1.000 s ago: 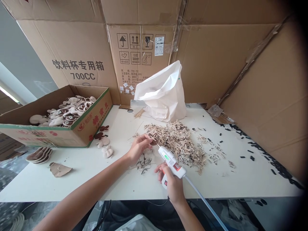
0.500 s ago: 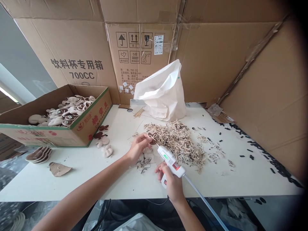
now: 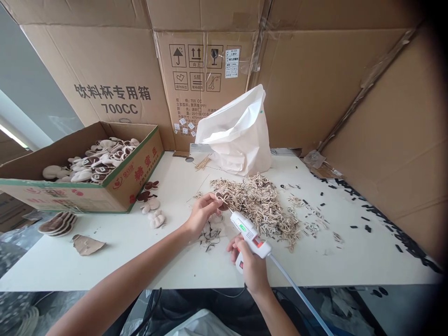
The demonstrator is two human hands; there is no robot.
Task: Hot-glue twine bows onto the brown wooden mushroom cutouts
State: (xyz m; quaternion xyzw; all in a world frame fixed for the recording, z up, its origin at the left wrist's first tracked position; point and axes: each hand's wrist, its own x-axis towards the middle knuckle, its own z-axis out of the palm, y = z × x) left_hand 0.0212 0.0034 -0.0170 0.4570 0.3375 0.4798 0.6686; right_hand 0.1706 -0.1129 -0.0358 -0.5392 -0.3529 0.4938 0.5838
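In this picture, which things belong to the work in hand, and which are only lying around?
Work in hand:
glue gun, in the right hand
brown piece with bow, in the left hand
pile of cord bows, probably

Lying around, it seems:
torn cardboard scrap
black bits
thin sticks

Smooth white plastic is seen on the glue gun [image 3: 250, 233], a cloudy, slick glue stick [image 3: 301, 296] set at its rear. The brown patch [image 3: 226, 195] at its tip is faced in soft-looking matt cloth and topped with a cord bow [image 3: 223, 199]; rough, dull cord is heaped in the pile [image 3: 259, 200] beyond. The white tabletop [image 3: 168, 261] is finished smooth, with a faint sheen. At left, fuzzy cloth pieces [image 3: 84, 175] are held in a carton [image 3: 129, 182] of printed cardboard. At the far side, matt cardboard walls [image 3: 336, 84] are crossed by glossy clear tape [image 3: 257, 51], and a white bag [image 3: 241, 135], paper or plastic, is deeply creased.
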